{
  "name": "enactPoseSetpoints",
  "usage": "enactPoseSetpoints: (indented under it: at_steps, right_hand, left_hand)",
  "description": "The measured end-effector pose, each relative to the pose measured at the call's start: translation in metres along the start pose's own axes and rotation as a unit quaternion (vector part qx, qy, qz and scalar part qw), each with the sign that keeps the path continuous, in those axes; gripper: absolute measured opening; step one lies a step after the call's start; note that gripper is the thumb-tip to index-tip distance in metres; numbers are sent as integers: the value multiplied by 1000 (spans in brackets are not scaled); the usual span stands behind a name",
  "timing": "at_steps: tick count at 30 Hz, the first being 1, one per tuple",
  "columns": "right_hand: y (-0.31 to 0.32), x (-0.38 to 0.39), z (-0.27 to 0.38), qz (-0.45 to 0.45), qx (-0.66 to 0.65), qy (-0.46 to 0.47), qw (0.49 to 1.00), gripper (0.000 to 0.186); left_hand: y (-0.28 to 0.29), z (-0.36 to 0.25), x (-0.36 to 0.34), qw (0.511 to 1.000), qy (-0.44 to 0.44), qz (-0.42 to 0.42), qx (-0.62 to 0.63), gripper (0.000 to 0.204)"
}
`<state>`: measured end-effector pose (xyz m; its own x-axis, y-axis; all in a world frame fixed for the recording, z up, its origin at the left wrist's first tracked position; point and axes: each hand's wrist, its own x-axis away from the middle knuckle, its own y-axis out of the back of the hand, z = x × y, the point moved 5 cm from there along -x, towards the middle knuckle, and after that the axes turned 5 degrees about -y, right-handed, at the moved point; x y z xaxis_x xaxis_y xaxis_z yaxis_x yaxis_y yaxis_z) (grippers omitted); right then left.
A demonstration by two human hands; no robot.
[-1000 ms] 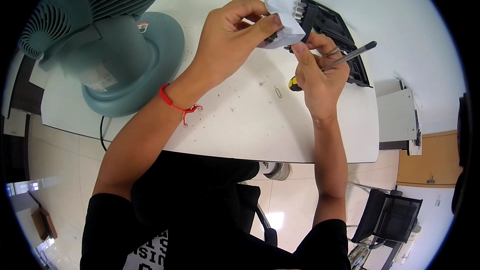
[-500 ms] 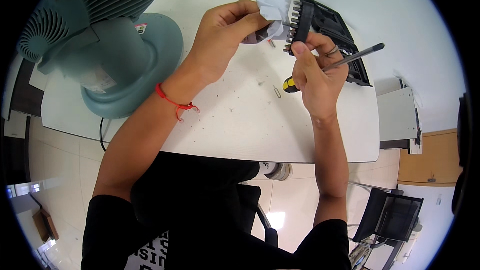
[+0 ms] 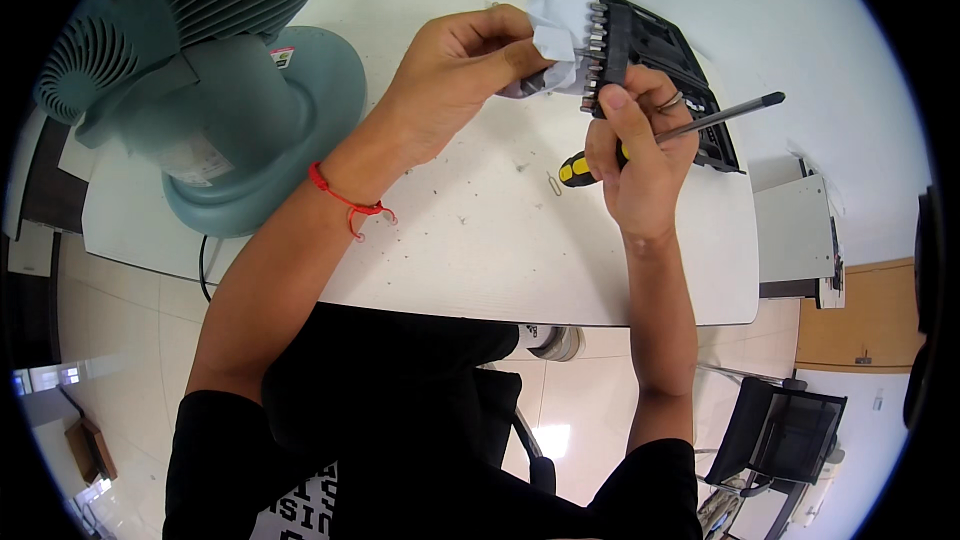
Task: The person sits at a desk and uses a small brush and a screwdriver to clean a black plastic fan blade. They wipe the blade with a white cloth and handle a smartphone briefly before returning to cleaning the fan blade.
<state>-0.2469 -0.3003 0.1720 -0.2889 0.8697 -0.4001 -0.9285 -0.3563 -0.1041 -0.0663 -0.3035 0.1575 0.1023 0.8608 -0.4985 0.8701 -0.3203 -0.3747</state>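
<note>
Between thumb and fingers, my left hand [image 3: 465,75] pinches a crumpled white sheet, paper or cloth [image 3: 563,2]. The sheet touches the row of metal bits on a black bit holder [image 3: 617,50]. My right hand [image 3: 645,145] grips that holder upright between thumb and index finger. Tucked in the same right hand is a screwdriver [image 3: 725,116] with a yellow and black handle; its shaft sticks out to the right. Part of the handle is hidden by the fingers. Close to the handle lies a small metal clip [image 3: 555,185] on the white table [image 3: 480,260].
A grey-green fan [image 3: 250,130] stands at the left of the table. Behind my right hand lies an open black tool case [image 3: 660,45]. Small specks of debris dot the tabletop. A black chair [image 3: 780,430] is on the floor at the right.
The bit holder has shifted slightly right and become more upright. The sheet has moved right with the left fingers and changed its folds. The screwdriver has tilted a little in my right hand.
</note>
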Motion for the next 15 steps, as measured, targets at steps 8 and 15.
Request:
enactPoseSetpoints:
  at_steps: [8, 15]
  right_hand:
    - [-4, -1, 4, 4, -37, 14, 999, 15]
    - [-7, -3, 9, 5, 5, 40, 999, 46]
  left_hand:
    - [-2, 0, 1, 1000, 11, -3, -17, 7]
    - [-1, 0, 2, 1000, 23, 12, -5, 9]
